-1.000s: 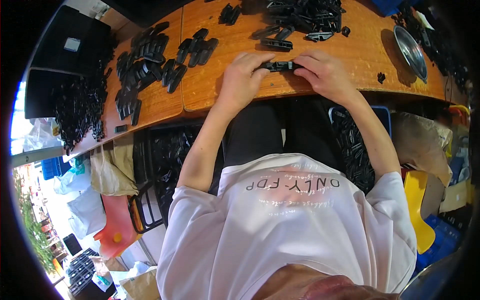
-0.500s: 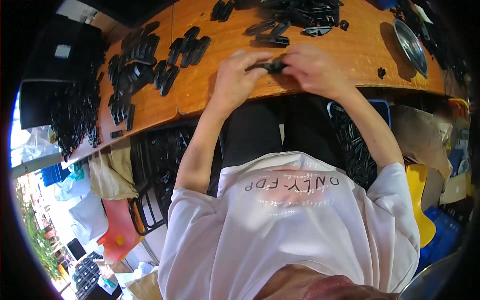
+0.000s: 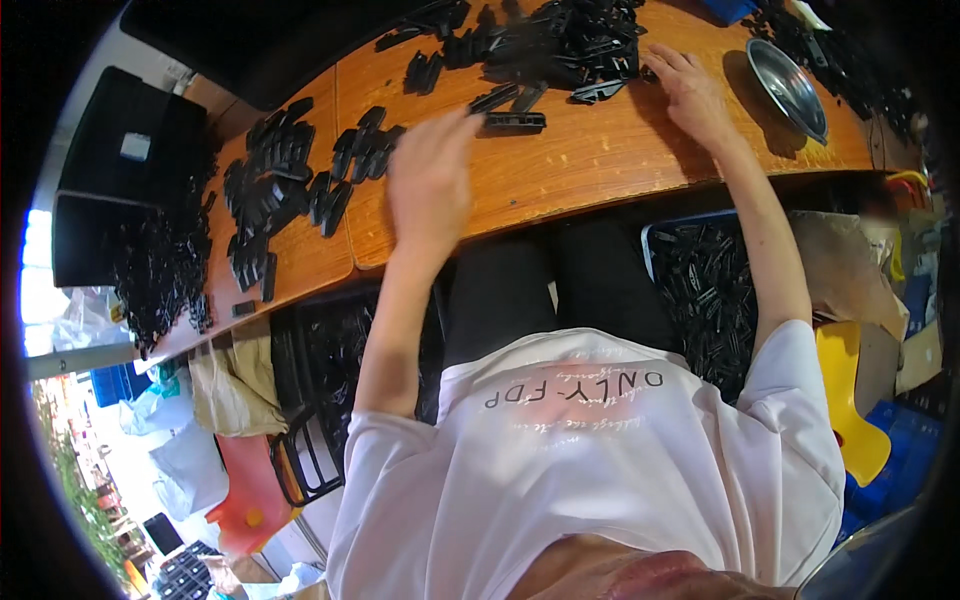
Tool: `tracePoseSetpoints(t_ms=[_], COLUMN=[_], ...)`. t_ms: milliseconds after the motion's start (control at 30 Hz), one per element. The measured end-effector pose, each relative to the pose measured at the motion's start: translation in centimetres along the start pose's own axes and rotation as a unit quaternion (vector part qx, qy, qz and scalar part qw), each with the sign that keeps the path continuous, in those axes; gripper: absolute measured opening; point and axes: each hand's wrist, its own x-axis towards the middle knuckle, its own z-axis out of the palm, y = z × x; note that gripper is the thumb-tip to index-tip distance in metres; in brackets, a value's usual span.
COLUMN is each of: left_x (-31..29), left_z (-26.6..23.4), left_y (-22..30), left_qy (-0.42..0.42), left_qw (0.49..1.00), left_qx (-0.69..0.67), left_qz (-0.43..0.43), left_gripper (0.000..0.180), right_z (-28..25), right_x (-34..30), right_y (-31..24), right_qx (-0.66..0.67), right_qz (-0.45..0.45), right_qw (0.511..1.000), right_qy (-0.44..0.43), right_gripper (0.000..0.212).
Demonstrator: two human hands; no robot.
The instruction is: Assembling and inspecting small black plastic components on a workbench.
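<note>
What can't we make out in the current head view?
In the head view:
Left hand: blurred, so any grip is unclear.
Right hand: its back hides the palm and any grip.
Pile of black parts: cut off by the upper edge.
Parts bin: right side hidden by the right forearm.

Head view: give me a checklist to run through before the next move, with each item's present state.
1. Left hand in view: ok, though blurred.
2. Left hand's grip visible: not ok, fingers smeared.
3. Right hand beside the pile of black parts: ok, at its right edge.
4. Right fingertips holding something: cannot tell.
5. Metal bowl clear of both hands: ok.
</note>
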Motion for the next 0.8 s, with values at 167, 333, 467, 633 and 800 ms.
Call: tracePoseSetpoints(t_ms=[167, 333, 467, 633, 800], left_x=[2.8, 1.7, 0.6, 0.0, 0.7], left_z=[4.5, 4.3, 2.7, 1.9, 0.5], left_y=[1.1, 2.0, 2.9, 1.8, 0.3], left_qy=[-0.092, -0.072, -0.097, -0.041, -0.06], left_qw=[0.993, 0.985, 0.968, 0.988, 0.972], left_qx=[0.007, -0.132, -0.169, -0.011, -0.167], left_qz=[0.068, -0.085, -0.157, -0.15, -0.153], left_gripper=[0.037, 0.032, 0.024, 0.021, 0.022], right_z=[0.9, -0.9, -3.1, -1.5, -2.9], right_x=[0.7, -1.4, -2.8, -3.1, -3.1], right_y=[2.5, -3.7, -9.3, -9.0, -10.2], right_qx=[0.026, 0.078, 0.322, 0.356, 0.256], right_qz=[-0.021, -0.048, 0.067, 0.076, 0.045], right_qw=[0.996, 0.995, 0.939, 0.927, 0.964], right_qy=[-0.084, -0.029, -0.103, -0.087, -0.049], right_gripper=[0.046, 0.039, 0.021, 0.019, 0.021])
